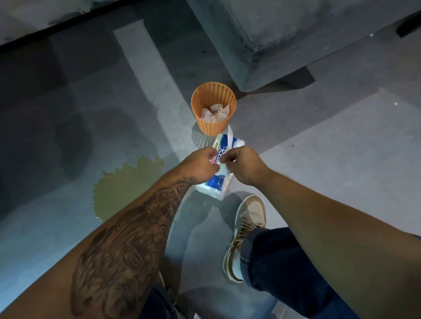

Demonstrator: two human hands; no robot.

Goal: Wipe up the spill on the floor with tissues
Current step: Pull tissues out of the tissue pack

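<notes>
Two hands meet over the tissue pack (216, 184), which lies on the floor (354, 148) straight ahead of the person, its blue and white wrapper showing above and below the knuckles. The left hand (200, 165) has its fingers curled and pinches the top of the pack on the pink patch. The right hand (245, 168) is curled too, and its fingertips pinch a bit of white at the same spot. The spill (121, 189), a yellowish green puddle with a ragged, spiky edge, spreads to the left of the pack, and the tattooed left forearm (135, 240) crosses over its near right side. Whether the puddle's edge reaches the pack cannot be told, since the arm hides that part. Just beyond the pack stands an orange slatted basket (200, 109), upright, with crumpled tissues (214, 112) in the bottom. A white strip of wrapper rises in front of its base, and whether pack and basket touch cannot be told. Past the basket to the right, the corner of a grey sofa (295, 31) juts over the floor. A tan shoe (249, 221) is planted just below the pack on the right. Open floor lies to the right of the pack and left of the puddle, up to the dark skirting strip (67, 22).
</notes>
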